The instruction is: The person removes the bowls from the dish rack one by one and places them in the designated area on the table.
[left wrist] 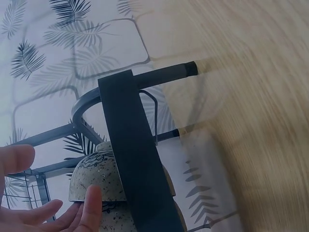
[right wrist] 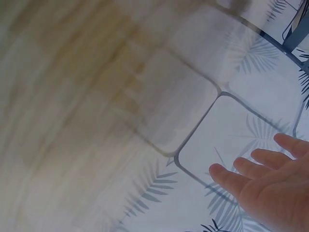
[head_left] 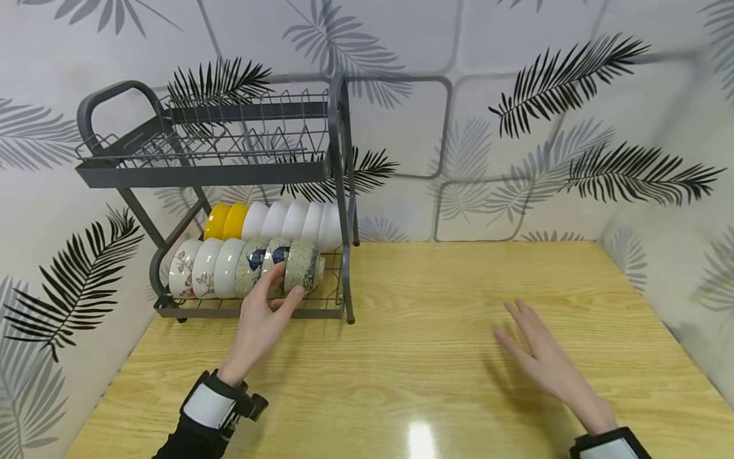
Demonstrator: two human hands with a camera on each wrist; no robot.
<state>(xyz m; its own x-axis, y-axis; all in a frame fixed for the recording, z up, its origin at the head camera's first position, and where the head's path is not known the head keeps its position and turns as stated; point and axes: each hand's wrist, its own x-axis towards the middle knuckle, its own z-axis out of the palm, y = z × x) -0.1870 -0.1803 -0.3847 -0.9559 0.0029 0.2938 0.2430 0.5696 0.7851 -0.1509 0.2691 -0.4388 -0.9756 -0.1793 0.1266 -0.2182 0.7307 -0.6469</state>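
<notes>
My left hand reaches to the front row of bowls on the rack's lower tier. Its fingers are at the rim of the rightmost speckled bowl, where that bowl meets its neighbour. In the left wrist view the thumb stands apart from this speckled bowl, while a fingertip overlaps its edge. The bowl stands on its side, foot to the right. Over the right part of the table hovers my right hand, fingers extended and holding nothing; the right wrist view shows its spread fingers.
The dark two-tier dish rack stands at the left against the patterned wall. Floral bowls and a plain pale bowl continue the front row. Behind are yellow bowls and several white bowls. The wooden table extends right.
</notes>
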